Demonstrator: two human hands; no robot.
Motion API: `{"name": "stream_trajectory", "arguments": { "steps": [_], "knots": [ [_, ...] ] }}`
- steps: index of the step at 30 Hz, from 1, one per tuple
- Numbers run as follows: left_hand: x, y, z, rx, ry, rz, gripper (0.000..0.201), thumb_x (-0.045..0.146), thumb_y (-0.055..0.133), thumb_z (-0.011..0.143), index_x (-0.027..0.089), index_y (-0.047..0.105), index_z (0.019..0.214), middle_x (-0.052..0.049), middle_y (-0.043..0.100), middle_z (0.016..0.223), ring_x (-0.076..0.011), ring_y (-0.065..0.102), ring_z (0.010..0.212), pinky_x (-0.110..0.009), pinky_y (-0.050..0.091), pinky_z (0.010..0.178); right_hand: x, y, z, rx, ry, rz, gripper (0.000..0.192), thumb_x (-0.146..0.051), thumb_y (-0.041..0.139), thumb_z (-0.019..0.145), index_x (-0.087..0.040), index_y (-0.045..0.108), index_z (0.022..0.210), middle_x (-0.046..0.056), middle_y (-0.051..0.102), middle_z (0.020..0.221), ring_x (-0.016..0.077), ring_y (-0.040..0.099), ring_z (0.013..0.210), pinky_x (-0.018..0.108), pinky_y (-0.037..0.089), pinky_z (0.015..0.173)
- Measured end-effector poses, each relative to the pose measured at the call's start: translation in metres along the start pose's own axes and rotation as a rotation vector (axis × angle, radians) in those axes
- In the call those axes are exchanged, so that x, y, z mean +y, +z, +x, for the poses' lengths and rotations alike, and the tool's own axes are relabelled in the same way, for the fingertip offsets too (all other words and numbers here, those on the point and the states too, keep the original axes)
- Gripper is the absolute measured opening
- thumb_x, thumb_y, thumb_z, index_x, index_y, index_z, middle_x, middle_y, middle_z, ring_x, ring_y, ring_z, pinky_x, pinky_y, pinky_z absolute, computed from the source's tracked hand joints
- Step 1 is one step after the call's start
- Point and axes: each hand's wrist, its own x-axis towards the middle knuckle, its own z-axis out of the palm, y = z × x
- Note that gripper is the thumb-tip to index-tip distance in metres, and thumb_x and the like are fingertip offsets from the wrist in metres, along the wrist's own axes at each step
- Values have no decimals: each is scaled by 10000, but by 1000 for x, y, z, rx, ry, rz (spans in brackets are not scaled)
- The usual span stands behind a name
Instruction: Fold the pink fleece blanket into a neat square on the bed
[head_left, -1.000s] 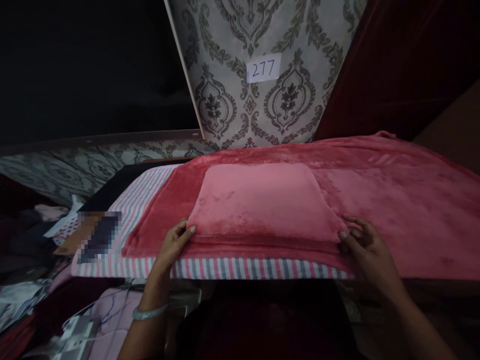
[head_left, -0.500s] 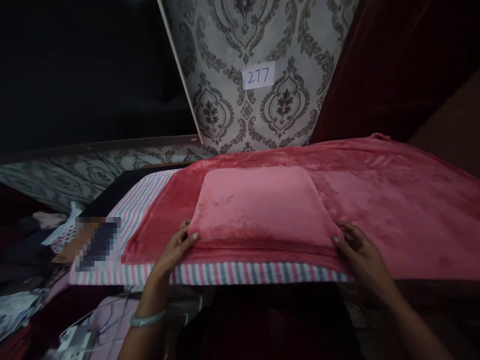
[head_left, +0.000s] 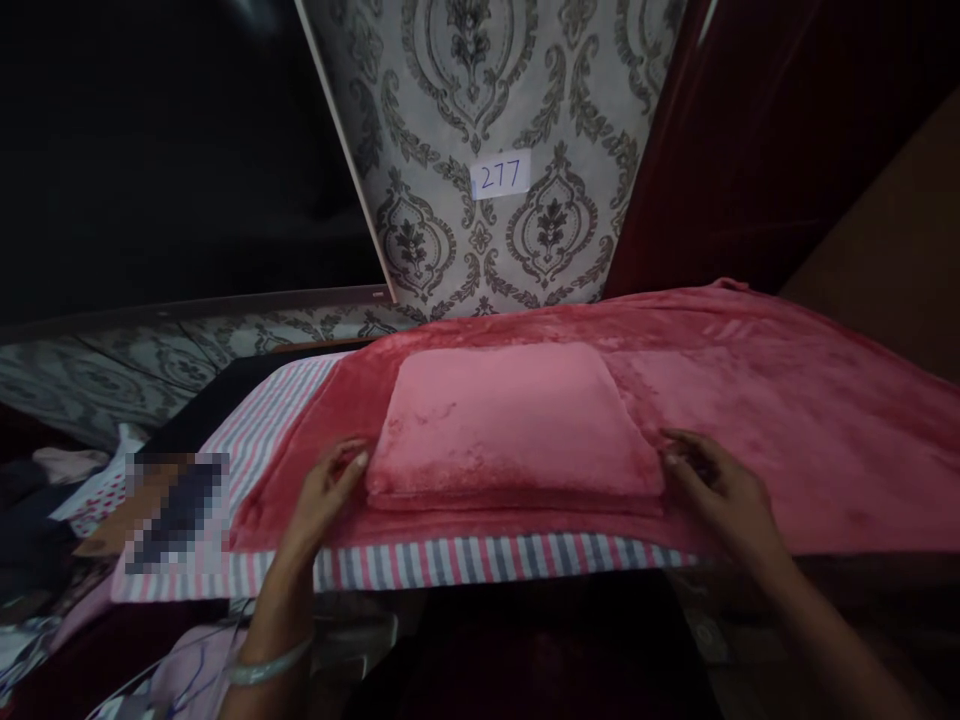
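The person's left hand (head_left: 324, 492) rests with loosely curled fingers against the near left corner of a folded square of pink plush blanket (head_left: 510, 425); the right hand (head_left: 716, 490) lies half open at its near right corner. Neither visibly grips it. The fold sits on a spread red plush blanket (head_left: 787, 420), over a pink, white and grey striped sheet (head_left: 480, 562). Plush on plush looks slippery: uneven pressure from either side could skew the layers or drag the spread blanket towards the near edge.
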Motion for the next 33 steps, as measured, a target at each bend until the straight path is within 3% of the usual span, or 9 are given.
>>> {"name": "stream_trajectory", "arguments": {
  "steps": [2,3,7,10,13,18,24,28,33],
  "knots": [
    [15,14,11,73,164,136,560,628,505,881,178,667,1171,-145,657,1314,-297,589,1256,-502,430,1099,-21,10,11,35,-172,-129,418,-487,525,911,-190,677,1163,114,726,1052,250,691,885,397,581,766],
    [26,25,16,56,250,190,540,585,459,923,179,648,1225,-143,638,1351,-284,563,1296,-503,406,1125,-34,19,16,7,-267,-167,423,-466,482,942,-183,671,1192,130,719,1122,264,687,971,431,573,846],
    [73,86,17,-221,510,384,498,427,379,1002,178,536,1404,-136,506,1510,-249,419,1436,-495,333,1189,-77,75,27,-322,-581,-277,477,-326,344,1006,-184,549,1412,125,574,1434,258,526,1327,504,416,1121],
    [89,125,1,-376,582,553,562,392,438,991,138,428,1492,-159,421,1565,-265,327,1487,-528,289,1209,-82,108,25,-567,-655,-427,538,-272,359,986,-190,436,1512,103,431,1559,272,349,1464,575,294,1182],
    [80,147,-18,-382,612,667,706,436,532,946,91,347,1533,-184,365,1590,-319,274,1504,-588,236,1215,-73,119,23,-698,-639,-554,584,-271,400,970,-193,375,1548,98,344,1602,285,266,1500,608,231,1193],
    [58,156,-29,-256,717,706,756,481,579,917,142,336,1548,-179,311,1619,-341,221,1519,-610,193,1210,-61,107,47,-779,-636,-628,609,-419,448,994,-263,327,1570,64,252,1637,302,163,1526,618,155,1205],
    [56,157,-26,-252,714,663,724,447,625,896,242,365,1541,-147,280,1638,-342,236,1515,-617,206,1198,-22,83,98,-583,-301,-727,629,-493,357,1017,-240,284,1587,87,181,1653,336,134,1527,645,196,1181],
    [55,155,-26,-264,690,627,722,419,643,884,259,376,1535,-138,281,1640,-345,239,1514,-620,205,1200,2,74,104,-492,-233,-659,646,-490,335,1015,-218,260,1596,98,166,1657,341,176,1518,599,269,1174],
    [74,154,-27,-331,653,585,712,412,626,892,213,380,1529,-163,311,1622,-364,246,1508,-655,205,1190,-18,67,106,-479,-223,-690,604,-457,336,1015,-195,363,1558,106,232,1644,364,180,1515,633,252,1168]
  ]
}}
